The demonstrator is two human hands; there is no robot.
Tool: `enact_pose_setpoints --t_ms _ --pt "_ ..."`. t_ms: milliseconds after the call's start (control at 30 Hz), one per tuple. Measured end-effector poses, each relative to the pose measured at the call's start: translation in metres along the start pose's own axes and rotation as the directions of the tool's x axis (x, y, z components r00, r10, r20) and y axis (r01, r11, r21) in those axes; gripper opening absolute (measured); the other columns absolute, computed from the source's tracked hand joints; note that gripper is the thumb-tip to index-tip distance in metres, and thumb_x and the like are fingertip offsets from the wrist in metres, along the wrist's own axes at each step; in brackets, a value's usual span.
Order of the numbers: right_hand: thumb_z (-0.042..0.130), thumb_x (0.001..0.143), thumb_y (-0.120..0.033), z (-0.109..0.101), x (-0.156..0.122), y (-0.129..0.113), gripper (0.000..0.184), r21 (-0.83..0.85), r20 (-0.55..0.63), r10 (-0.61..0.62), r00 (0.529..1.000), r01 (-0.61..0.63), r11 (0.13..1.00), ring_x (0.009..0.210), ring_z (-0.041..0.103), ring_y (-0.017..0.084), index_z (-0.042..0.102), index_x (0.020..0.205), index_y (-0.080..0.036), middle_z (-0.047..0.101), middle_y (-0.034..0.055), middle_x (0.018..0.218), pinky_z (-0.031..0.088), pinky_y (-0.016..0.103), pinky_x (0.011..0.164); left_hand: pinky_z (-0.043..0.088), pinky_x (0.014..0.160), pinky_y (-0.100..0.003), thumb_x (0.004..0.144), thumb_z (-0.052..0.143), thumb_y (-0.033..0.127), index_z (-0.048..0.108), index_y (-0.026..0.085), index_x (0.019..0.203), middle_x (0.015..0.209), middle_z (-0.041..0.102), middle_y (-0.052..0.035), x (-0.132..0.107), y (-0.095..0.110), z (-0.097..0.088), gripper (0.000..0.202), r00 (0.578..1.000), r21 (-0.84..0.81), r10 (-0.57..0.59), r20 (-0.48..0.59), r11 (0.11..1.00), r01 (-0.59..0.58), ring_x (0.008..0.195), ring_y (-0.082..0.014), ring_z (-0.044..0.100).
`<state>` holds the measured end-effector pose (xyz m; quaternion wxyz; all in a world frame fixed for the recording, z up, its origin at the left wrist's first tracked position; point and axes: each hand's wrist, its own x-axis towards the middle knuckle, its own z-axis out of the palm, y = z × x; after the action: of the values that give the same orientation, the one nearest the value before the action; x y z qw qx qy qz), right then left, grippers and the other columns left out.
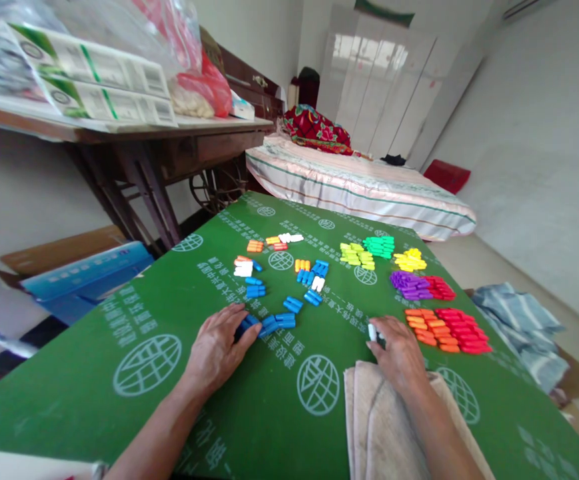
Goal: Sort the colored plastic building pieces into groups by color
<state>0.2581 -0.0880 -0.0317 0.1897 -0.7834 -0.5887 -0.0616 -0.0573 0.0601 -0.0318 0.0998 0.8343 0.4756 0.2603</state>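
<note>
My left hand (222,343) rests on the green table, its thumb and fingers closed around a few short blue rod-shaped plastic pieces (250,323). More blue pieces (284,320) lie just beyond the thumb in a curving line of small clusters. Between the fingertips of my right hand (394,343) is a small white piece (372,331); its lower end looks dark and is partly hidden. That forearm lies over a folded beige towel (369,413). Farther off, mixed clusters hold orange pieces (302,265), white pieces (290,237) and more blue ones.
Sorted piles stand on the right: red (462,330), orange (426,327), purple (409,285), yellow (410,259), green (379,246) and lime (356,256). A side table (194,127) with boxes and bags is at left. Behind is a bed (359,183).
</note>
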Motion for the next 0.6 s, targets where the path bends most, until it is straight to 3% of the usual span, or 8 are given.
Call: enact_pose_setpoints --t_ms 333,600 --pt "0.057 0.077 -0.022 -0.003 -0.001 0.013 0.026 0.108 -0.070 0.068 0.995 -0.060 0.992 0.102 0.058 0.025 0.068 0.101 -0.017 0.068 0.0095 0.104 0.045 0.040 0.093 0.043 0.102 -0.044 0.082 0.039 0.063 0.067 0.017 0.095 0.117 0.066 -0.0140 0.002 0.002 -0.003 0.056 1.000 -0.021 0.003 -0.009 1.000 -0.004 0.113 -0.0279 0.058" --pt "0.053 0.081 -0.024 -0.009 0.008 0.006 0.025 0.160 -0.047 0.056 0.997 -0.048 0.986 0.095 0.061 0.023 0.069 0.099 -0.017 0.069 0.0093 0.100 0.047 0.036 0.088 0.050 0.094 -0.038 0.078 0.044 0.065 0.062 0.018 0.111 0.119 0.065 -0.0099 0.004 0.005 -0.023 0.061 0.986 -0.174 -0.155 0.063 0.971 0.163 0.108 -0.0259 0.062"
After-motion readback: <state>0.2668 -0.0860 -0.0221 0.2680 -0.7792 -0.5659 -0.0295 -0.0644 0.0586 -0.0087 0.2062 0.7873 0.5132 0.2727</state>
